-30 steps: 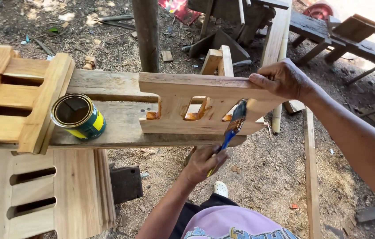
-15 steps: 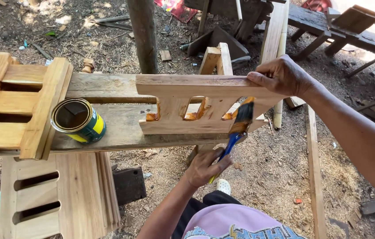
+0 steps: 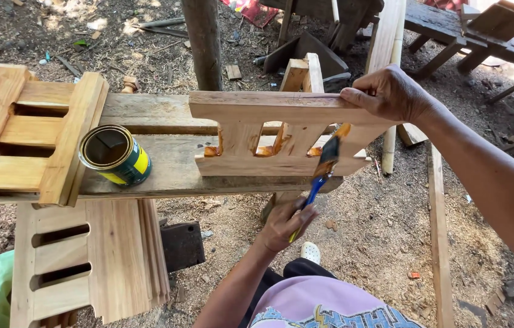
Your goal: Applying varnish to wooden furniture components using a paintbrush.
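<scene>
Slotted pale wooden panel [image 3: 281, 133] stands on edge on weathered plank bench [image 3: 166, 176]. Right hand [image 3: 390, 94] grips panel's top corner. Left hand [image 3: 284, 225] clasps blue-handled paintbrush [image 3: 324, 170], bristles touching panel's right end. Open yellow-green varnish tin [image 3: 114, 155] sits nearby on bench.

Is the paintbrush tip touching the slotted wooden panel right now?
Touching. The head view shows the paintbrush bristles pressed against the slotted wooden panel near its right slot, with no gap; the left hand holds the blue handle.

open can [image 3: 115, 155] on plank bench [image 3: 172, 176], slotted panel [image 3: 281, 133] right of it, stacked panels [image 3: 32, 133] left
</scene>
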